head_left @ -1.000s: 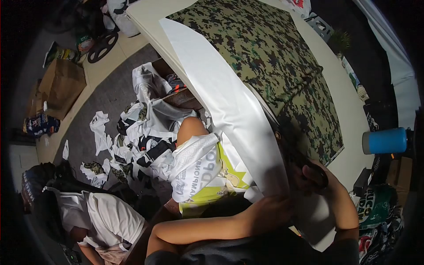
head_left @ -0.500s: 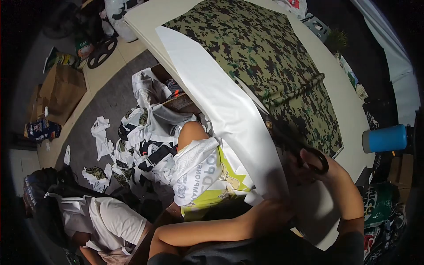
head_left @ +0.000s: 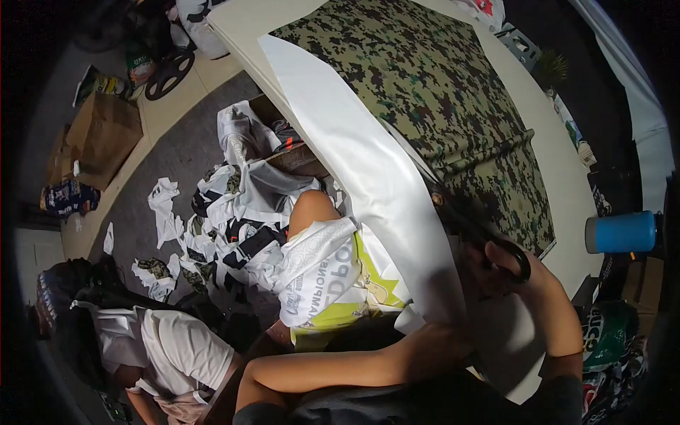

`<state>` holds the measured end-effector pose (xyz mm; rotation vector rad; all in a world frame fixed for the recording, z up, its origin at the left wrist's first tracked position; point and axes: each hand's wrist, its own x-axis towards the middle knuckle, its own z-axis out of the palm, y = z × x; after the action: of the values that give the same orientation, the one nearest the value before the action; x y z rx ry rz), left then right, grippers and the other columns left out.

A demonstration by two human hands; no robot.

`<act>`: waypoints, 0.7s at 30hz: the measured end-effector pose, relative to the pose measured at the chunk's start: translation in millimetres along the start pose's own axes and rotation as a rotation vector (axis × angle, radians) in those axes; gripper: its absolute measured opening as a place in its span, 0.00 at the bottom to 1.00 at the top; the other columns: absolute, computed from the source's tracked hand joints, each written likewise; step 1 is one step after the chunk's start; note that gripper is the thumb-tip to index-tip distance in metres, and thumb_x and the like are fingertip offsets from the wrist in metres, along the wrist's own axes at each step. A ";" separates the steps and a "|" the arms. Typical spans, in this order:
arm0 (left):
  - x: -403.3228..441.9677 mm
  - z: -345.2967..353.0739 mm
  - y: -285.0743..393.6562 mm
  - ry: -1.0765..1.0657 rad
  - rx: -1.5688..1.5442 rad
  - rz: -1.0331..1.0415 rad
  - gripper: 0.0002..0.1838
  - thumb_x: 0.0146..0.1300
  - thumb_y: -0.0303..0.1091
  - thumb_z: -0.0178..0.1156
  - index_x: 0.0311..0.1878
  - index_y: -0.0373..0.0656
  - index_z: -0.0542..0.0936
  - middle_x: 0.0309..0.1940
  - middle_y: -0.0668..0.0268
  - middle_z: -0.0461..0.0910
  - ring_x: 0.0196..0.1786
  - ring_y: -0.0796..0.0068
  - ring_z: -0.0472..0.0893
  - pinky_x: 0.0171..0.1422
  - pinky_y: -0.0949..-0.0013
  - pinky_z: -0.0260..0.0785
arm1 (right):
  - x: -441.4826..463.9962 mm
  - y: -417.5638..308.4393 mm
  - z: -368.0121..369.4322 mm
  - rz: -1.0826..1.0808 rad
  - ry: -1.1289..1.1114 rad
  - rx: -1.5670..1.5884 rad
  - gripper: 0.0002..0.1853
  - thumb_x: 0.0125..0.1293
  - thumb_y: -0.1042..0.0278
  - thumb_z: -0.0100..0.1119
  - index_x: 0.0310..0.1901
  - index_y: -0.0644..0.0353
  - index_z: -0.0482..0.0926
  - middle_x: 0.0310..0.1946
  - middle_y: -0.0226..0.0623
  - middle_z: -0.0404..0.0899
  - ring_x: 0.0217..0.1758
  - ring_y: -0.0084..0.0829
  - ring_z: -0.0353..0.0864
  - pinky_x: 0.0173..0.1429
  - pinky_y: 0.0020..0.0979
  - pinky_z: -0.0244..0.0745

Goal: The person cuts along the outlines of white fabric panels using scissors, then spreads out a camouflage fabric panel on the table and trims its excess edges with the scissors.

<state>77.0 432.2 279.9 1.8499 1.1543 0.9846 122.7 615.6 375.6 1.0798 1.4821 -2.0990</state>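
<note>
Camouflage fabric point(head_left: 425, 78) lies on the pale table point(head_left: 248, 35), bordered by a white strip point(head_left: 375, 170) that hangs over the near edge. My right hand point(head_left: 496, 269) is closed round the handles of large dark scissors point(head_left: 471, 216). Their blades lie along the line between the camouflage and the white strip. My left hand point(head_left: 439, 343), in shadow, is closed at the near end of the white strip, with its fingertips hard to make out. Wrinkles run across the camouflage beside the scissors.
Fabric scraps point(head_left: 166, 212) litter the floor at left. A person in a white shirt point(head_left: 180, 347) is at lower left. Printed white and yellow cloth point(head_left: 340, 290) covers my lap. A blue bottle point(head_left: 623, 232) is at the right, a cardboard box point(head_left: 106, 138) at upper left.
The scissors have moved a little along the fabric edge, and their blades look nearly closed now. The view has shifted slightly. My left hand stays at the white strip.
</note>
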 end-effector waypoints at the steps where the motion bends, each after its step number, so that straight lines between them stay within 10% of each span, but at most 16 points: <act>1: 0.3 -0.3 0.4 0.002 0.000 -0.001 0.16 0.58 0.29 0.52 0.51 0.40 0.71 0.48 0.55 0.74 0.46 0.57 0.76 0.48 0.63 0.71 | 0.1 -0.4 -0.2 0.001 -0.001 -0.001 0.17 0.63 0.50 0.53 0.32 0.58 0.71 0.15 0.27 0.63 0.15 0.19 0.58 0.18 0.21 0.53; 21: 4.3 25.7 -23.6 0.137 -0.341 -0.012 0.06 0.57 0.29 0.52 0.33 0.38 0.75 0.29 0.54 0.78 0.29 0.54 0.76 0.34 0.58 0.68 | 39.9 -16.5 2.7 -0.061 -0.168 0.024 0.20 0.63 0.44 0.53 0.29 0.53 0.68 0.14 0.25 0.63 0.13 0.19 0.58 0.17 0.21 0.50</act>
<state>92.2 439.2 249.1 1.5225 1.0024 1.2328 85.0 625.0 356.7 0.8532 1.4287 -2.1948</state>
